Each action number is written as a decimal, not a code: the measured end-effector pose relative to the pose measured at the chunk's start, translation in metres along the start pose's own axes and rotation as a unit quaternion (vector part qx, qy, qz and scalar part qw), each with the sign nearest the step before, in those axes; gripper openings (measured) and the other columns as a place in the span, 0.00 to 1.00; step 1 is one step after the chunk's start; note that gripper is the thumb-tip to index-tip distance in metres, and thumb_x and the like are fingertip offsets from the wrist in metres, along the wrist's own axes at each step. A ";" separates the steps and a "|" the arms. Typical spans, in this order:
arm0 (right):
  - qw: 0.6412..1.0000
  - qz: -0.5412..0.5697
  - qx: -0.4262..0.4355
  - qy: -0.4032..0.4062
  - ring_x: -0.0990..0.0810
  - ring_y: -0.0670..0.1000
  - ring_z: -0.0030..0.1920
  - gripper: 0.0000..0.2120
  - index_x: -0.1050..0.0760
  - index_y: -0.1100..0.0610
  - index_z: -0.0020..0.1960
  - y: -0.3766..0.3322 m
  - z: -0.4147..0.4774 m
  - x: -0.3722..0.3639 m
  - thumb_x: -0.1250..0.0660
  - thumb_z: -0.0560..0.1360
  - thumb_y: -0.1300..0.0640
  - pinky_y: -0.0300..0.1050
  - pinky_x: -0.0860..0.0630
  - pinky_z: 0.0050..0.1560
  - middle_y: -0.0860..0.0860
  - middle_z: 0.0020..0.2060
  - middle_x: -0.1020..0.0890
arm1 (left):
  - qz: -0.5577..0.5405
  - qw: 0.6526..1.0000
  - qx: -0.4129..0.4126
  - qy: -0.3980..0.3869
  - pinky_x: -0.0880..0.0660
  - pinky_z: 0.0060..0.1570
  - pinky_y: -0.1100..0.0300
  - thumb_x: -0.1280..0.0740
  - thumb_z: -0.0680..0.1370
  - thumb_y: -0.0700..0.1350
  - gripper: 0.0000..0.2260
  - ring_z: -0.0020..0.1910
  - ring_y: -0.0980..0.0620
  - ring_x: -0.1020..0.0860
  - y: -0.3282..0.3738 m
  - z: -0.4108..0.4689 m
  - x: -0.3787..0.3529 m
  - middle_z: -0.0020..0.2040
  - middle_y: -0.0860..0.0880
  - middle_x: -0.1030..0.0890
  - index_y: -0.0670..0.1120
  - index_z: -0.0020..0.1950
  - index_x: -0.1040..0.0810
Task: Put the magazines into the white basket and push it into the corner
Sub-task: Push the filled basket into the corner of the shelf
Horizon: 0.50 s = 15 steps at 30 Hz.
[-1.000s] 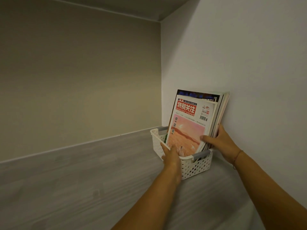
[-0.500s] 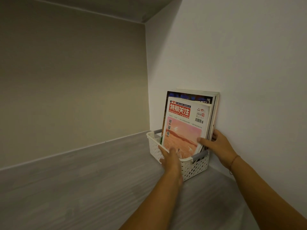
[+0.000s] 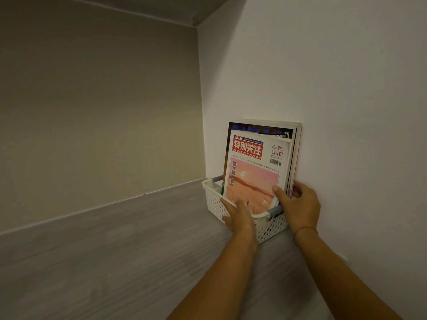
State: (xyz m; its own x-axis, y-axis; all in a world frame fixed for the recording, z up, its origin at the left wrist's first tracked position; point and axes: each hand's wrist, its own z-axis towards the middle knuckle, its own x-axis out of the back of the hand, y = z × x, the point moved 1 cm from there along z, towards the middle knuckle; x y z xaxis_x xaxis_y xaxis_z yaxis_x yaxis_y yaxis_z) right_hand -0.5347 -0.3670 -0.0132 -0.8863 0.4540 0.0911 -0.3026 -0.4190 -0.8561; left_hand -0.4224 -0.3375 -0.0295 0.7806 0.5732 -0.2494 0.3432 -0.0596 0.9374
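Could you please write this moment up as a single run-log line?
step: push to corner | magazines: upright in white basket | left hand: on basket's near rim | right hand: grips magazines' right edge

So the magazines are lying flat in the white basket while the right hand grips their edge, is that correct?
Not quite: the head view shows the magazines standing upright in the white basket, not lying flat. The right hand does grip their edge.
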 end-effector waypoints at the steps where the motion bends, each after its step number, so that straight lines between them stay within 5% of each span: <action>1: 1.000 0.000 -0.001 0.003 0.24 0.54 0.55 0.28 0.27 0.61 0.64 0.000 0.000 0.000 0.27 0.68 0.49 0.43 0.28 0.52 0.58 0.57 0.22 | 0.005 1.000 -0.002 -0.005 0.39 0.69 0.47 0.49 0.82 0.55 0.26 0.73 0.43 0.40 0.000 0.000 0.000 0.78 0.45 0.47 0.54 0.78 0.52; 7: 1.000 0.008 -0.008 0.007 0.26 0.49 0.51 0.28 0.27 0.60 0.63 -0.003 -0.001 0.001 0.27 0.68 0.49 0.42 0.28 0.51 0.57 0.57 0.23 | 0.038 0.998 -0.017 -0.040 0.43 0.73 0.45 0.50 0.82 0.57 0.26 0.75 0.42 0.44 -0.001 0.000 0.005 0.78 0.46 0.50 0.58 0.78 0.55; 15: 0.999 0.005 -0.011 -0.031 0.27 0.49 0.54 0.28 0.29 0.60 0.64 -0.004 -0.002 0.005 0.27 0.68 0.50 0.42 0.29 0.53 0.57 0.59 0.25 | 0.062 0.995 -0.046 -0.066 0.38 0.71 0.43 0.45 0.81 0.55 0.27 0.73 0.41 0.38 0.000 -0.002 0.011 0.77 0.44 0.43 0.60 0.77 0.53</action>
State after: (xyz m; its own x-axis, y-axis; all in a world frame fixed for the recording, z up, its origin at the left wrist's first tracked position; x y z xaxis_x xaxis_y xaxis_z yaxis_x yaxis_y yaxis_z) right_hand -0.5368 -0.3616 -0.0107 -0.9091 0.4009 0.1133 -0.2868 -0.4050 -0.8682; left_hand -0.4146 -0.3290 -0.0313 0.8777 0.4536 -0.1547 0.1955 -0.0442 0.9797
